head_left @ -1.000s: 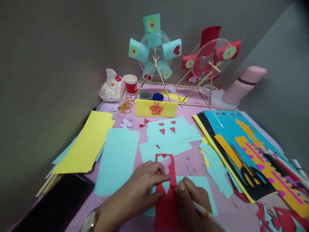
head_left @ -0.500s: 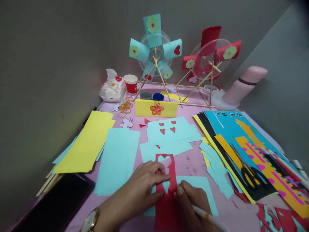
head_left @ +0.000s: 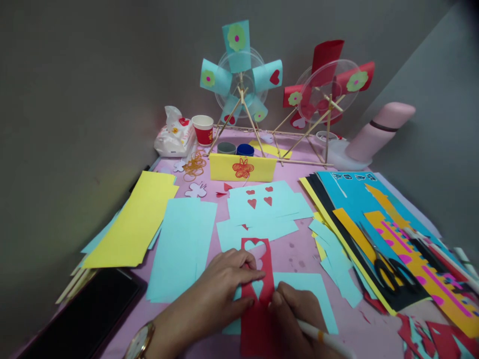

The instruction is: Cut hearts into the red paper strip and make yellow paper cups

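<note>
A red paper strip (head_left: 258, 324) with heart-shaped holes cut in its upper part lies on light blue paper (head_left: 305, 281). My left hand (head_left: 228, 281) presses down on the strip's left side, its thumb and forefinger apart on either side of a heart-shaped hole. My right hand (head_left: 299, 314) is closed around a white pen (head_left: 318, 335) with an orange band. The pen's tip is hidden behind the fingers, close to the strip's right edge. Farther back, small red hearts (head_left: 252, 203) rest on light blue sheets (head_left: 284, 194).
Scissors (head_left: 385, 269) lie on coloured sheets at right, by paper scraps (head_left: 430, 336). Yellow sheets (head_left: 130, 224) and a black phone (head_left: 90, 309) are at left. Two paper-bladed wheels on stick frames (head_left: 242, 94), a paper cup (head_left: 203, 132) and a pink bottle (head_left: 381, 129) stand behind.
My right hand has shifted very slightly at the strip's right edge, pen still in it. My left hand stays in place on the red strip.
</note>
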`<act>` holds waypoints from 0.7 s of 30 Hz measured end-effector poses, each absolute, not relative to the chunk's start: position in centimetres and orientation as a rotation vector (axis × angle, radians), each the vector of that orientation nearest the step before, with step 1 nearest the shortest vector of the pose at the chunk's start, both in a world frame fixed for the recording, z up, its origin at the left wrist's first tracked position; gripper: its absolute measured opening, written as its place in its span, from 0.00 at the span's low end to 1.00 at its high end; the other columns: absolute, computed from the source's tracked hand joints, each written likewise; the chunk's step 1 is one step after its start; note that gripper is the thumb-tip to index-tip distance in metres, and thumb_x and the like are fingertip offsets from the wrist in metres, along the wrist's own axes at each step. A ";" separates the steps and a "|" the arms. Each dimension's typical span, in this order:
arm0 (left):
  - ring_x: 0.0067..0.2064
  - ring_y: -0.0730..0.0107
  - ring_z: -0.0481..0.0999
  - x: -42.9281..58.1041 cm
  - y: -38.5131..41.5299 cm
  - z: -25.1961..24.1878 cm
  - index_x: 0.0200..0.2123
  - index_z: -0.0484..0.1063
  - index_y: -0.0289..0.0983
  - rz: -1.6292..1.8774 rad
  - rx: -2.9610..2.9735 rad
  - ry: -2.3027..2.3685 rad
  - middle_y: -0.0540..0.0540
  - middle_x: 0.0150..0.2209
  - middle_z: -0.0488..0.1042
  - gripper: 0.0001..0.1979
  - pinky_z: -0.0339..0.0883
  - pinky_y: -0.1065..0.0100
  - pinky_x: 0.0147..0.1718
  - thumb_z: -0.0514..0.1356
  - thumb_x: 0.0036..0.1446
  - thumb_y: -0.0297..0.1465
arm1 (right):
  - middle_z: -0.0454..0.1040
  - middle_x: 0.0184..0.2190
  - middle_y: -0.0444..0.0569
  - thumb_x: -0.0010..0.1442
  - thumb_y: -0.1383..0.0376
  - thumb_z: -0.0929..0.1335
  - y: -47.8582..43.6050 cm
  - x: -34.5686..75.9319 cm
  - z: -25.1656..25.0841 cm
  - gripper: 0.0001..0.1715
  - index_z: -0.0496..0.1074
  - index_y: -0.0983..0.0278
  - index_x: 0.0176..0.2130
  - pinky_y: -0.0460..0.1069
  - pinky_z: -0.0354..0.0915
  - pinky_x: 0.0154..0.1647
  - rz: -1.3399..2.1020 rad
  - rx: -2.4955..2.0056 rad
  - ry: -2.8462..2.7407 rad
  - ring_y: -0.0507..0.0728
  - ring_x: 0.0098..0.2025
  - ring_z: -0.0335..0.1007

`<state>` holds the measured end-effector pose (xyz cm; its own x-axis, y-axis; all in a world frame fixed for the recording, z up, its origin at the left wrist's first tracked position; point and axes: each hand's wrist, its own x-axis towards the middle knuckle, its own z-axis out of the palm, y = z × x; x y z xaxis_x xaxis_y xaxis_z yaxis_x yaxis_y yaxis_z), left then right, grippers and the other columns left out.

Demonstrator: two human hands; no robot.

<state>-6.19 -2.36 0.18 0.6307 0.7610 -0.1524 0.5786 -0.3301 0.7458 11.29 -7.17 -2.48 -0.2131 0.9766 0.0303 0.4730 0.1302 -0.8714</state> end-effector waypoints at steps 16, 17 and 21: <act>0.48 0.64 0.65 -6.4 -2.5 -0.3 0.45 0.73 0.45 0.307 2.042 1.042 0.50 0.46 0.69 0.23 0.57 0.62 0.49 0.59 0.48 0.17 | 0.48 0.14 0.37 0.67 0.51 0.53 -7.4 11.2 -2.8 0.27 0.48 0.59 0.20 0.48 0.44 0.18 0.949 -1.399 -1.728 0.50 0.15 0.47; 0.48 0.64 0.65 -6.4 -2.5 -0.3 0.45 0.73 0.45 0.304 2.041 1.042 0.50 0.46 0.69 0.23 0.57 0.62 0.49 0.59 0.48 0.17 | 0.49 0.14 0.37 0.67 0.51 0.53 -7.5 11.3 -2.7 0.27 0.49 0.59 0.20 0.48 0.45 0.18 0.951 -1.419 -1.706 0.50 0.16 0.48; 0.48 0.64 0.66 -6.4 -2.5 -0.4 0.47 0.72 0.44 0.326 2.032 1.038 0.49 0.46 0.69 0.24 0.57 0.61 0.49 0.59 0.48 0.17 | 0.48 0.16 0.36 0.67 0.53 0.55 -7.5 11.5 -2.8 0.24 0.51 0.60 0.22 0.48 0.43 0.19 1.023 -1.477 -1.655 0.50 0.17 0.47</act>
